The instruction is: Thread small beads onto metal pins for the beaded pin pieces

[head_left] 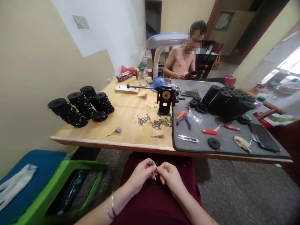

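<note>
My left hand (140, 175) and my right hand (171, 176) meet over my lap, below the table edge, both with fingers pinched. Between them is a small grey tufted piece on a thin metal stem (152, 167). The left hand holds its top, and the right hand pinches close beside it on something too fine to make out. Two bangles sit on my left wrist. On the wooden table (122, 137) lie a similar tufted piece (116, 130), a pile of small metal parts (161, 122) and coloured beads (143, 119).
A black hand-crank device (165, 100) stands mid-table. Stacks of black discs (79, 106) sit left; black cylinders (225, 100) on a grey mat (211, 147) right, with pliers (184, 120), snips (187, 138), phone (263, 136). A person sits opposite behind a lamp (166, 40). A green stool (61, 187) stands lower left.
</note>
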